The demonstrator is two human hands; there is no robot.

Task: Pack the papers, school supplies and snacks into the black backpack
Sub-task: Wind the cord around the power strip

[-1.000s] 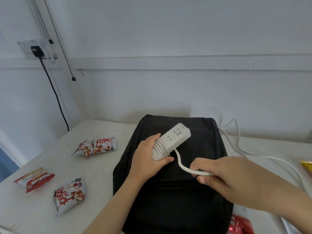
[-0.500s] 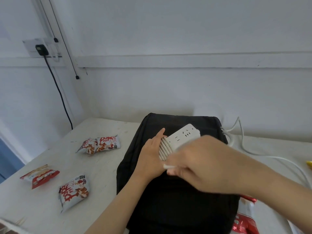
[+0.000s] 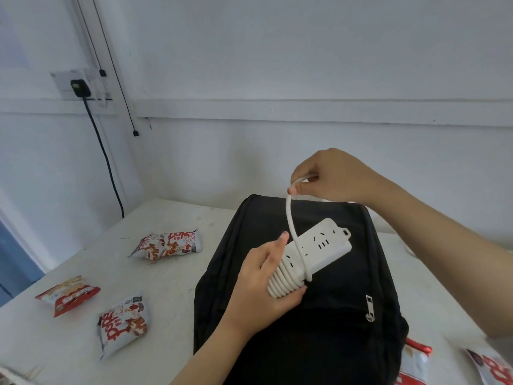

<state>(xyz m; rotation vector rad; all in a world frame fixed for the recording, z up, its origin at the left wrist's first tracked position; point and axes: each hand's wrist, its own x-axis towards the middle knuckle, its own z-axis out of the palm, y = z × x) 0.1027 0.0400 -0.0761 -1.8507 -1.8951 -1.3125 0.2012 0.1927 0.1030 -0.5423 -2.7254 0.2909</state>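
The black backpack (image 3: pixel 327 323) lies flat on the white table (image 3: pixel 172 295), zipped, its pull tab at the right. Above it my left hand (image 3: pixel 266 284) grips a white power strip (image 3: pixel 319 251) by the end wound with several turns of its cable. My right hand (image 3: pixel 330 176) pinches the white cable (image 3: pixel 290 215) and holds it up taut over the strip. Snack packets lie to the left: a double one (image 3: pixel 166 244), a red one (image 3: pixel 68 295) and a grey-and-red one (image 3: pixel 122 326). More packets (image 3: pixel 410 365) show at the lower right.
A wall socket (image 3: pixel 80 86) with a black plug and a hanging black cord sits on the left wall. The wall runs close behind the table. Another snack packet (image 3: pixel 494 368) lies at the lower right corner.
My right hand has swung from in front of the strip up and behind it, carrying the cable over the strip in another turn. My left hand keeps its hold.
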